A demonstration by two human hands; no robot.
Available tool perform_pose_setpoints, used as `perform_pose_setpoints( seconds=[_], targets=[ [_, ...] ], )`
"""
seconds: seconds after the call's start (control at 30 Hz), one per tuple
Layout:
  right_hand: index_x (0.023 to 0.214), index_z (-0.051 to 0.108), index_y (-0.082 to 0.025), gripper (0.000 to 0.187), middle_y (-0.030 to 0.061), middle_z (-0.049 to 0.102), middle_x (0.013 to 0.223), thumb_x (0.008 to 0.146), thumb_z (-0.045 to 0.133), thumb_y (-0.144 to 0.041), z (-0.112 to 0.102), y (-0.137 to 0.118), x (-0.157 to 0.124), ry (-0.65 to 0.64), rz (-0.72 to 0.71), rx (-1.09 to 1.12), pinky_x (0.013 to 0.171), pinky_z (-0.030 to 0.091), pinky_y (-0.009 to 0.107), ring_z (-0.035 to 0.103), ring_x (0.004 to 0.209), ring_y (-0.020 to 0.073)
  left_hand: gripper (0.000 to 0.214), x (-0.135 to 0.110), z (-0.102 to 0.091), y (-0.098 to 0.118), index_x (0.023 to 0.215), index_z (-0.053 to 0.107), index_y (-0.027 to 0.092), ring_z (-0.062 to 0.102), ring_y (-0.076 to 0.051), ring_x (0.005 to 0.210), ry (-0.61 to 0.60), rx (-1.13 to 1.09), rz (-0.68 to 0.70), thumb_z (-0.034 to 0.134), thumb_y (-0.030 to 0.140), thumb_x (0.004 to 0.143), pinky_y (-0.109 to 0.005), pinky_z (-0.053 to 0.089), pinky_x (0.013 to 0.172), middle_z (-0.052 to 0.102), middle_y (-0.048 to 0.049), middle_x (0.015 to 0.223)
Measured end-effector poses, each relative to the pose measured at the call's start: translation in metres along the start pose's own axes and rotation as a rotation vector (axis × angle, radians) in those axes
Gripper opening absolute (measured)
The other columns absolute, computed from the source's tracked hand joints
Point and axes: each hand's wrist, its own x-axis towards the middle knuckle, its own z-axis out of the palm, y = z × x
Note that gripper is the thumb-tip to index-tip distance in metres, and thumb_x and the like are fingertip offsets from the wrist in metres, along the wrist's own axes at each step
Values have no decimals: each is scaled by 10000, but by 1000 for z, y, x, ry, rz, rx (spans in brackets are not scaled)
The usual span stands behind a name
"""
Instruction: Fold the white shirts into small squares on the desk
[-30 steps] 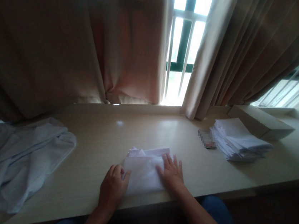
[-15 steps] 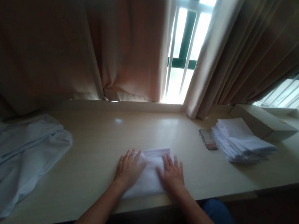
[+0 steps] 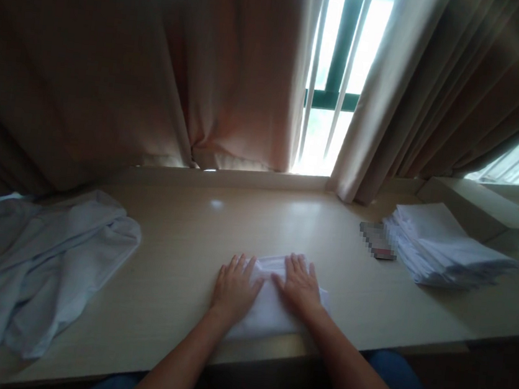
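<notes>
A folded white cloth [image 3: 269, 311] lies near the front edge of the pale table, directly before me. My left hand [image 3: 236, 287] rests flat on its left side, fingers stretched away from me. On the upper right part of the same cloth lies my right hand [image 3: 298, 286], palm down with the fingers extended. Both thumbs point inward, with a strip of cloth showing between them. The palms hide parts of the cloth's two sides.
A loose heap of white cloth [image 3: 59, 265] covers the table's left end. To the right stands a stack of folded white cloths [image 3: 445, 247], with a blurred-out flat object [image 3: 378, 240] beside it. Behind are a long box [image 3: 487, 211] and brown curtains [image 3: 244, 80] before a window.
My right hand has shifted inward and slightly away from me over the cloth, uncovering its right edge. My left hand stays flat on it. The whole view has swung slightly left.
</notes>
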Motion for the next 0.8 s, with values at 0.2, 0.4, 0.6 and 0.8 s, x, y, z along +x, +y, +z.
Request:
perform_pose_setpoints(
  seconds=[0.2, 0.4, 0.6, 0.8],
  targets=[
    [1497, 250, -142, 775, 107, 183, 1557, 926, 131, -652, 3, 13, 0, 35, 0, 8, 1136, -46, 472, 81, 1445, 249, 613, 0, 2, -1, 1442, 357, 270, 249, -277, 1410, -13, -10, -3, 246, 566, 916, -484, 208, 1125, 362, -76, 1508],
    [1501, 239, -149, 771, 92, 167, 1564, 924, 149, -653, 1, 9, -1, 9, 18, 25, 1142, -15, 438, 65, 1447, 235, 609, -1, 2, -1, 1443, 352, 267, 245, -271, 1411, -4, -12, -7, 252, 561, 919, -474, 208, 1124, 353, -78, 1513],
    [1500, 245, -158, 763, 81, 162, 1566, 924, 154, -650, -3, 9, -2, -11, 29, 30, 1141, -3, 434, 56, 1448, 231, 607, -2, -2, 0, 1427, 383, 258, 262, -275, 1405, -5, -24, -13, 272, 563, 914, -469, 228, 1116, 374, -84, 1500],
    [1501, 241, -156, 750, 80, 163, 1566, 927, 170, -634, 1, 8, -2, -1, 28, 25, 1140, 12, 441, 52, 1448, 235, 594, -1, -2, 1, 1413, 412, 250, 282, -286, 1392, 25, -37, -19, 312, 547, 909, -470, 237, 1113, 402, -93, 1481]
  ],
)
